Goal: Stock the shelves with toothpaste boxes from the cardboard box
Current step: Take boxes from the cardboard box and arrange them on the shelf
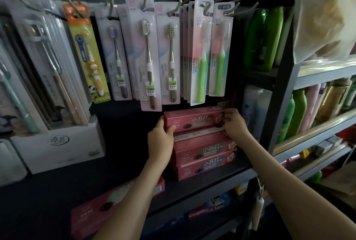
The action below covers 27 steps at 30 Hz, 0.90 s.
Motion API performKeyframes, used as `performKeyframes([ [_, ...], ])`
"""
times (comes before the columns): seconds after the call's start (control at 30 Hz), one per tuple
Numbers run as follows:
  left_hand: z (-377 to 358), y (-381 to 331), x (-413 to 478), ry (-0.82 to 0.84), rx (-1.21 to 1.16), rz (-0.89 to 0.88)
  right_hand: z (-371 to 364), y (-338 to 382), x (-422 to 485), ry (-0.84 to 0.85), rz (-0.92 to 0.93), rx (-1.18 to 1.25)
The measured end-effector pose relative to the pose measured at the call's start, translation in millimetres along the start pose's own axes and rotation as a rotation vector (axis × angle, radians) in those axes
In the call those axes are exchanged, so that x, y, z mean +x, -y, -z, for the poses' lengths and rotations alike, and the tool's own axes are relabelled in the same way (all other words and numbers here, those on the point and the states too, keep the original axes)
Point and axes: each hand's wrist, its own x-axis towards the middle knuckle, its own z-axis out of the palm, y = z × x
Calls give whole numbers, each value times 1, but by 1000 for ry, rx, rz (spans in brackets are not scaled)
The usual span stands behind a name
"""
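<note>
A pink toothpaste box (pixel 194 119) lies lengthwise on top of a stack of matching pink boxes (pixel 206 159) on the dark shelf (pixel 119 164). My left hand (pixel 160 139) grips the top box's left end, thumb across its front. My right hand (pixel 234 124) grips its right end with curled fingers. Another pink box (pixel 107 207) lies flat near the shelf's front edge, under my left forearm. The cardboard box is not in view.
Packaged toothbrushes (pixel 147 52) hang on hooks just above the stack. A white carton (pixel 59 147) of toothbrush packs stands at the left. Green bottles (pixel 264 39) fill the shelves to the right, behind a grey upright post (pixel 277 102). Colgate boxes (pixel 208 209) lie on the shelf below.
</note>
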Motion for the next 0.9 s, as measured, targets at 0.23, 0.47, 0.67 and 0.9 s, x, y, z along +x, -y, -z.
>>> performKeyframes([
  [0.23,-9,14,12,151,102,91,2,-3,18,141,31,-94],
  [0.47,-10,13,22,173,69,54,10,-1,14,212,5,-131],
  [0.67,-6,16,14,196,18,45,11,-1,1,212,6,-144],
  [0.9,32,19,-39,261,70,15,13,21,-61,48,140,-213],
])
